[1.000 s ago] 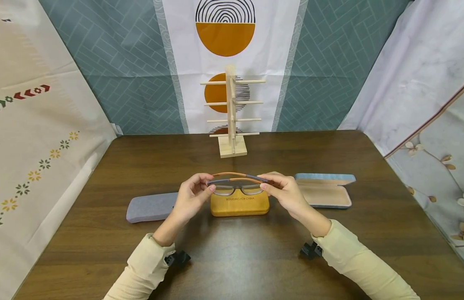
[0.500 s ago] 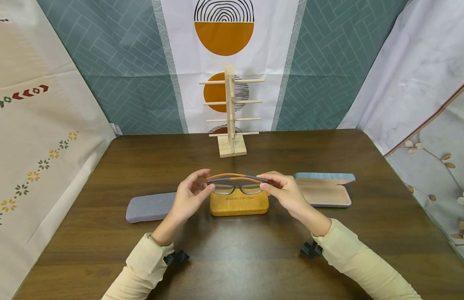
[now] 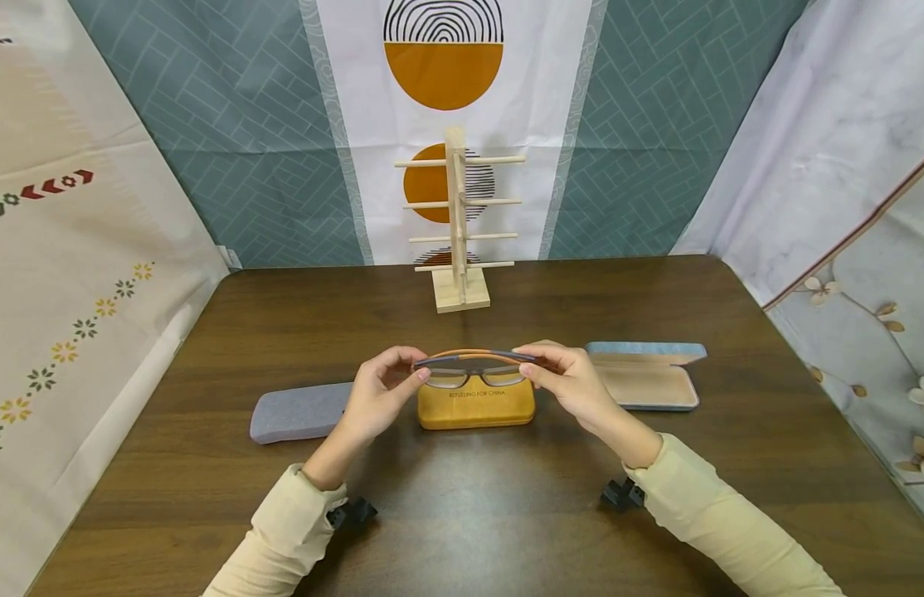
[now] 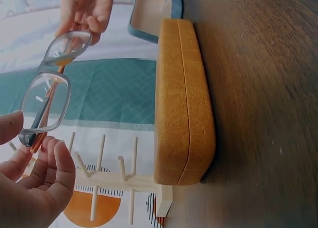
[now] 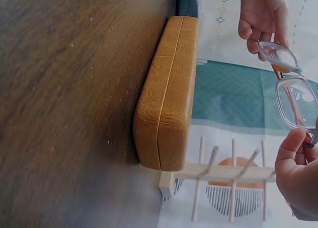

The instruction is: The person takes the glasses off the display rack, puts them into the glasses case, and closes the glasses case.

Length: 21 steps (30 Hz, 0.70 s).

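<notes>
Both hands hold a pair of eyeglasses (image 3: 501,379) with dark and orange temples, in front of the person and above a mustard-yellow glasses case (image 3: 477,412). Thumb and fingers of the left hand (image 3: 380,388) pinch the left end of the frame. At the other end, the right hand (image 3: 570,381) pinches the corner where frame and temple meet. The temples lie folded across behind the lenses, as the left wrist view of the glasses (image 4: 45,101) shows. That yellow case (image 5: 166,96) is closed, with printed lettering on its top.
A closed grey glasses case (image 3: 298,413) lies left, partly behind the left hand. To the right, a blue glasses case (image 3: 649,388) stands open, showing a beige lining. Behind stands a wooden display rack (image 3: 459,215) with several pegs, near the back edge of the brown table (image 3: 462,514).
The left fingers lifted slightly off the left corner half a second ago and are back on it now. The two temples now lie closer together. The right hand has hardly moved.
</notes>
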Motion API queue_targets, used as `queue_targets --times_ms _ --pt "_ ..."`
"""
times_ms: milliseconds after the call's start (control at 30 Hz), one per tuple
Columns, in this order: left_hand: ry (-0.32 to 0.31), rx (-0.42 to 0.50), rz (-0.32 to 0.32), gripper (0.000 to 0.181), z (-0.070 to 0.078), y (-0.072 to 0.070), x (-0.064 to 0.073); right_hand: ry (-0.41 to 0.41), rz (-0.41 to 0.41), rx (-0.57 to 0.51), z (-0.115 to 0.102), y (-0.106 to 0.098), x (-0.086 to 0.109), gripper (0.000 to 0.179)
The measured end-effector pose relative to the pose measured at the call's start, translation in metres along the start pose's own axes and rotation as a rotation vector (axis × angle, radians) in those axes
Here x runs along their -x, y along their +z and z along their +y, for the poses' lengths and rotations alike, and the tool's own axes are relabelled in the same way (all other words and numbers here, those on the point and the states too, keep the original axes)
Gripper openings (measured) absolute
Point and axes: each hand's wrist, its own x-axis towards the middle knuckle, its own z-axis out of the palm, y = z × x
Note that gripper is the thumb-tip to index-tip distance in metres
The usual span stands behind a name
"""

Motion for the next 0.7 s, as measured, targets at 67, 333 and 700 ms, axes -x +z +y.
queue_targets --times_ms 67,333,700 --pt "-0.005 -0.007 -0.006 0.013 0.007 0.002 0.0 -0.009 0.001 -0.003 0.0 -0.001 0.001 0.029" --pt "0.006 0.008 -0.031 0.013 -0.016 0.008 -0.007 0.022 0.032 0.041 0.0 -0.01 0.006 0.034" --pt "0.016 0.055 -0.064 0.016 -0.019 0.017 -0.013 0.007 0.064 0.026 0.0 -0.024 0.013 0.03"
